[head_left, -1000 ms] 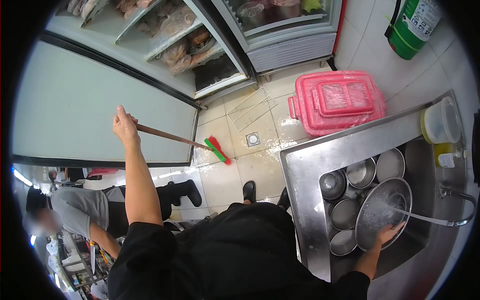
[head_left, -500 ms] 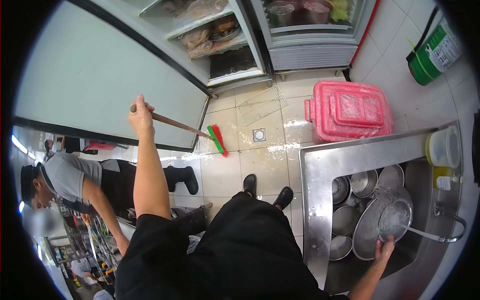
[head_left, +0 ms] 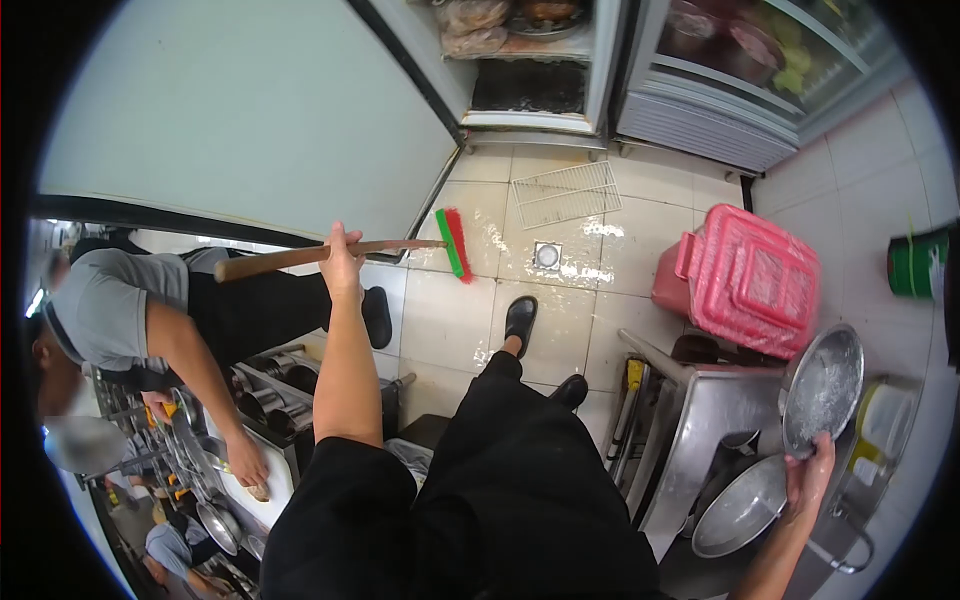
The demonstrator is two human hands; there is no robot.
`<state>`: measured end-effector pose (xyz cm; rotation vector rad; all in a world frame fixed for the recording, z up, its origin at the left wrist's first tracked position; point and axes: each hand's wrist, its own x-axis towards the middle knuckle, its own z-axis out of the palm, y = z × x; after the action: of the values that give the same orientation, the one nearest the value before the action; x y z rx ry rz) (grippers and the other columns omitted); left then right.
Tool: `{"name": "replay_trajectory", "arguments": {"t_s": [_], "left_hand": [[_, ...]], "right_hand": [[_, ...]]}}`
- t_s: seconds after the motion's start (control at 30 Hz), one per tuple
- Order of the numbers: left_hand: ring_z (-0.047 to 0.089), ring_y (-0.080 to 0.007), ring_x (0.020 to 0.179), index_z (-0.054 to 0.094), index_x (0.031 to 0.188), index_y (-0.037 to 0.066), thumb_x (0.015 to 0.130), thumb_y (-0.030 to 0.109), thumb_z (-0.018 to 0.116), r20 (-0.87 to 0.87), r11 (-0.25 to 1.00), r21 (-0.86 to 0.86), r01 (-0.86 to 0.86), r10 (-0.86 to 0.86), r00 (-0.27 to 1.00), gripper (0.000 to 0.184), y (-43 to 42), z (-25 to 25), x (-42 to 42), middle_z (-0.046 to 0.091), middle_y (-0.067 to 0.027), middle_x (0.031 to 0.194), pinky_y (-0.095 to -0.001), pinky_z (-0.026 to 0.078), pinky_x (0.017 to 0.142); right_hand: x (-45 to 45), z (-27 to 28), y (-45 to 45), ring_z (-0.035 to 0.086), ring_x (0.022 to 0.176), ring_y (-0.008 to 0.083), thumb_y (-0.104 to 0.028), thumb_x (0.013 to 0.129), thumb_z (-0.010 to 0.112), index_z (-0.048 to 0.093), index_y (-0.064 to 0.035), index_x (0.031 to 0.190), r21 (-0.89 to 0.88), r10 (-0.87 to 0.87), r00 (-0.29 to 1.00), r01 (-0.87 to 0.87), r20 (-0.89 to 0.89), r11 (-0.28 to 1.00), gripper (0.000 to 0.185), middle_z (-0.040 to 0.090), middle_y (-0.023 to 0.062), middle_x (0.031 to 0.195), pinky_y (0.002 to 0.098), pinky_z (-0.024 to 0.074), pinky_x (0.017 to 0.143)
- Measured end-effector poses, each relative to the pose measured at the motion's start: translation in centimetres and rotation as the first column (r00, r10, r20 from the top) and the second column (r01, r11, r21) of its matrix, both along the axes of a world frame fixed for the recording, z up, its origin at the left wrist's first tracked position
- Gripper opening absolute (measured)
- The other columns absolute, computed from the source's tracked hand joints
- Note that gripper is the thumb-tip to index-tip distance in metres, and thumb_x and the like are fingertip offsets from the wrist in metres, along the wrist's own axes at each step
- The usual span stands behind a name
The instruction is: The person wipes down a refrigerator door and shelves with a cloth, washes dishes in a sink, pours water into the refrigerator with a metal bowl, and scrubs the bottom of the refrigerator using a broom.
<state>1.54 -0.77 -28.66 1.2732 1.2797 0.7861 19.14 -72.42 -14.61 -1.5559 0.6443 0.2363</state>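
My left hand (head_left: pixel 343 262) is wrapped round the wooden handle of a broom (head_left: pixel 285 262). The broom's green and red brush head rests on the wet tiled floor, out beyond the hand. On the other side, my right hand (head_left: pixel 808 468) grips the rim of a wet metal bowl (head_left: pixel 824 385), held tilted above the sink's edge. Beneath that hand a larger oval metal basin (head_left: pixel 742 508) lies in the steel sink (head_left: pixel 692 425). My forearm and the bowl hide part of the sink's inside.
A pink lidded tub (head_left: pixel 755 280) stands beside the sink. On the floor are a wire rack (head_left: pixel 567 195) and a drain (head_left: pixel 547 256). An open fridge door (head_left: pixel 250 110) spans the upper left. A co-worker (head_left: pixel 110 310) bends over a counter at left.
My right hand has lifted the bowl out from under the tap's stream toward the sink's far edge. The broom handle has swung more level. My view has shifted left.
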Motion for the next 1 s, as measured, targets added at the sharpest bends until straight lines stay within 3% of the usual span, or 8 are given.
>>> {"name": "replay_trajectory", "arguments": {"t_s": [0.1, 0.2, 0.23, 0.3, 0.43, 0.53, 0.63, 1.0], "left_hand": [[0.057, -0.022, 0.101, 0.055, 0.103, 0.003, 0.094, 0.044, 0.058, 0.007, 0.999, -0.009, -0.034, 0.034, 0.999, 0.042, 4.0, -3.0, -2.0, 0.063, -0.0096, 0.102, -0.0413, 0.045, 0.09], [0.057, -0.0197, 0.097, 0.05, 0.113, 0.004, 0.094, 0.037, 0.061, 0.032, 0.931, 0.125, -0.343, 0.342, 0.939, 0.04, 7.4, -6.6, -3.7, 0.06, -0.0085, 0.102, -0.0367, 0.048, 0.083], [0.055, -0.0197, 0.098, 0.042, 0.125, 0.004, 0.093, 0.032, 0.063, 0.053, 0.908, 0.187, -0.375, 0.371, 0.927, 0.048, 8.7, -6.7, -4.3, 0.055, -0.0094, 0.107, -0.0341, 0.049, 0.076], [0.049, -0.0282, 0.119, 0.022, 0.147, 0.005, 0.092, 0.031, 0.063, -0.034, 0.878, 0.296, -0.375, 0.402, 0.915, 0.073, 12.0, -8.1, -6.6, 0.038, -0.0199, 0.139, -0.0408, 0.043, 0.094], [0.027, -0.034, 0.142, -0.008, 0.154, 0.011, 0.092, 0.028, 0.064, -0.059, 0.9, 0.291, -0.325, 0.356, 0.933, 0.097, 15.8, -6.6, -7.2, 0.009, -0.0248, 0.158, -0.045, 0.034, 0.107], [0.047, -0.0249, 0.12, 0.012, 0.152, 0.009, 0.091, 0.024, 0.063, 0.065, 0.863, 0.209, -0.46, 0.457, 0.887, 0.081, 17.7, -7.3, -7.4, 0.037, -0.0171, 0.139, -0.041, 0.043, 0.096], [0.047, -0.0206, 0.112, 0.038, 0.122, 0.01, 0.09, 0.022, 0.063, 0.115, 0.886, 0.204, -0.417, 0.401, 0.909, 0.043, 18.0, -6.8, -7.3, 0.047, -0.0102, 0.122, -0.0402, 0.043, 0.091], [0.053, -0.0179, 0.109, 0.051, 0.124, 0.007, 0.088, 0.025, 0.068, -0.074, 0.923, 0.141, -0.359, 0.371, 0.926, 0.044, 18.3, -6.3, -10.0, 0.053, -0.0068, 0.121, -0.0389, 0.046, 0.092]], "right_hand": [[5.6, -2.2, 7.5, 0.067, 0.078, 0.0192, -0.02, 0.087, 0.056, 0.055, -0.0023, 0.113, 0.047, 0.143, 0.988, -0.14, -0.057, 0.989, 0.031, 0.065, 0.0077, 0.1, 0.0313, 0.0535, 0.054], [10.5, -6.3, 17.2, 0.068, 0.076, 0.0189, -0.014, 0.085, 0.054, 0.056, -0.0012, 0.113, 0.104, 0.255, 0.96, -0.244, -0.113, 0.964, 0.031, 0.067, 0.0079, 0.098, 0.0305, 0.0549, 0.053], [11.9, -7.3, 20.5, 0.067, 0.085, 0.0216, -0.011, 0.083, 0.054, 0.055, 0.0017, 0.116, 0.131, 0.329, 0.936, -0.314, -0.122, 0.94, 0.036, 0.065, 0.01, 0.104, 0.0339, 0.0578, 0.067], [14.5, -11.2, 26.6, 0.061, 0.106, 0.0271, -0.007, 0.081, 0.053, 0.051, 0.0058, 0.123, 0.209, 0.378, 0.909, -0.341, -0.173, 0.917, 0.044, 0.061, 0.0137, 0.117, 0.0425, 0.049, 0.097], [18.8, -21.3, 37.1, 0.062, 0.105, 0.0281, -0.01, 0.085, 0.051, 0.05, 0.0054, 0.122, 0.306, 0.436, 0.86, -0.354, -0.266, 0.884, 0.04, 0.062, 0.0151, 0.115, 0.0428, 0.052, 0.093], [22.2, -28.0, 45.2, 0.06, 0.107, 0.0263, -0.009, 0.093, 0.045, 0.046, 0.0035, 0.128, 0.314, 0.443, 0.849, -0.353, -0.288, 0.881, 0.037, 0.058, 0.0148, 0.123, 0.0407, 0.0527, 0.089], [26.8, -32.5, 53.9, 0.059, 0.108, 0.0293, -0.01, 0.095, 0.041, 0.039, 0.0026, 0.134, 0.319, 0.546, 0.773, -0.454, -0.323, 0.832, 0.041, 0.052, 0.0177, 0.127, 0.0368, 0.0556, 0.082], [34.2, -30.1, 73.5, 0.067, 0.079, 0.0307, -0.004, 0.096, 0.038, 0.046, 0.0023, 0.124, 0.295, 0.598, 0.723, -0.521, -0.346, 0.801, 0.03, 0.059, 0.0227, 0.107, 0.0335, 0.06, 0.057]]}}
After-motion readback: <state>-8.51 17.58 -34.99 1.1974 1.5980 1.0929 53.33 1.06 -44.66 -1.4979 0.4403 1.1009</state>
